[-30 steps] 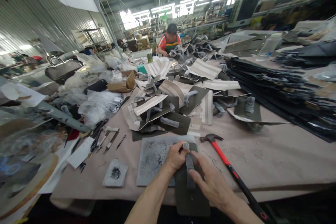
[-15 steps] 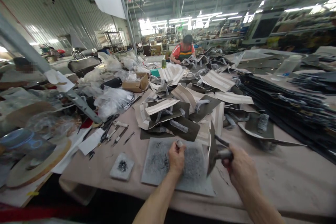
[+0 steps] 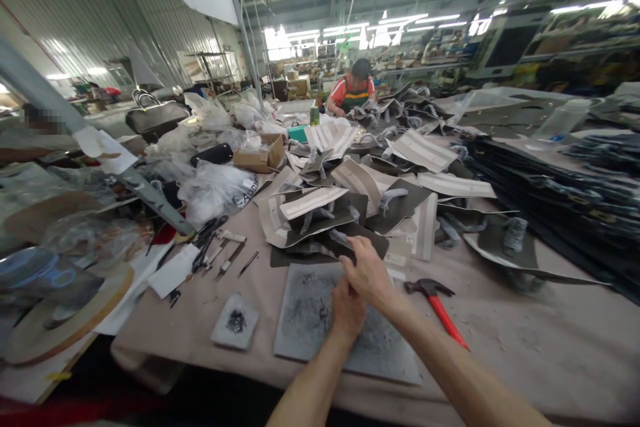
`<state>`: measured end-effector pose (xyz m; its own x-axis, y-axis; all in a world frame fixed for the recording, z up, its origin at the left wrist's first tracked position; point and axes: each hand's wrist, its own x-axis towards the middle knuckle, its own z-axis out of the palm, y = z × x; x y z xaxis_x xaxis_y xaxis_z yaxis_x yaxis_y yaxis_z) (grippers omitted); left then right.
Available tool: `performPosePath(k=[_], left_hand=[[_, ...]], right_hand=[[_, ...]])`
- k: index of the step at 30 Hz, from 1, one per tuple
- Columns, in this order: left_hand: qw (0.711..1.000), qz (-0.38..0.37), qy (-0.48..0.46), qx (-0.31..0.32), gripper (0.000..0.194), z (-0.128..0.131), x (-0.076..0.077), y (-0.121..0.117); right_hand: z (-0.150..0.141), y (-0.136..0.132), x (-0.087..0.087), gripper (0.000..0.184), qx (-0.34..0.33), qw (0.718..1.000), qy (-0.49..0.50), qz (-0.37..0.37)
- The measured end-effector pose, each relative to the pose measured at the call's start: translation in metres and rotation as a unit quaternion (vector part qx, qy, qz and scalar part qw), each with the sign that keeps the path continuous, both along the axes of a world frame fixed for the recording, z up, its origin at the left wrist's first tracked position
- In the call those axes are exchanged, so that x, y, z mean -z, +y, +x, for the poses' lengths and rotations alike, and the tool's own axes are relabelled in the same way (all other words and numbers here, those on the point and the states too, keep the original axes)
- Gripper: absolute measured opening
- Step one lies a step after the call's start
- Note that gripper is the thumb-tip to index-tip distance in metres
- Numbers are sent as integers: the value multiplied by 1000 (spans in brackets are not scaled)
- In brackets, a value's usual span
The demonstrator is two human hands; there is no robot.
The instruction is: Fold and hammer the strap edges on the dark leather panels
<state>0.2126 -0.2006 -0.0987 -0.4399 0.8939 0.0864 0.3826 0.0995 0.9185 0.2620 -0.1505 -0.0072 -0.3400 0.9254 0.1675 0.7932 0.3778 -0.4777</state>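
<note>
My left hand point(image 3: 349, 310) is closed in a fist over the grey marked board point(image 3: 300, 337). Whatever it grips is hidden behind my right hand point(image 3: 369, 272). That hand reaches across just above it, thumb close to the left fist and fingers stretched out. Its fingertips come up to the plastic-wrapped handle point(image 3: 340, 237) of a dark panel at the pile's near edge; whether they touch it I cannot tell. To the right of the board a claw hammer point(image 3: 445, 313) with a red grip lies on the table. A small pale block point(image 3: 235, 321) with dark bits on it sits left of the board.
Pale and dark panels point(image 3: 320, 203) with wrapped handles are heaped behind the board. Thin tools point(image 3: 230, 257) lie at the left beside a slanting metal post point(image 3: 150, 197). Black straps point(image 3: 540, 193) are stacked at the right. A person point(image 3: 353, 90) sits across the table.
My right hand has moved left to beside my left hand, without the blurred dark thing it held. The hammer now shows on the table at the right. The pale thing in my left hand is now hidden.
</note>
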Motion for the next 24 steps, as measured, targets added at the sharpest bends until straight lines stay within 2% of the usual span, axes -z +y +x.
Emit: performPosePath(k=[3,6,9,12,14,16,18,20,22,24], left_hand=[[993,57,-94,32,5,-1,4,2],[985,63,-153,44,9,-3,8,3],[984,54,-164,46,7,-4,11,4],[980,61,-184,41,9,-3,11,3],[976,73,-203,24,14,-5,9,-2],[975,83,-207,-16,18,-9,6,-11],[974,90,-199,-66,21,-18,1,-21],[973,95,-195,-84,23,-28,-5,-27],[974,89,-201,-53,22,-36,-11,-25],[972,78,-221,-2,23,-38,-15,-16]], right_hand=[[14,55,17,58,-19,997,-74,-15],[14,74,23,35,-52,993,-101,-12],[17,77,8,19,-71,991,-116,4],[35,68,-16,29,-59,992,-111,24],[54,50,-26,47,-37,996,-78,24],[75,20,-23,59,-15,1000,-22,-3],[92,-20,-8,61,15,997,37,-64],[101,-62,15,59,37,987,85,-128],[103,-98,39,59,47,977,126,-163],[99,-124,56,59,55,970,153,-179]])
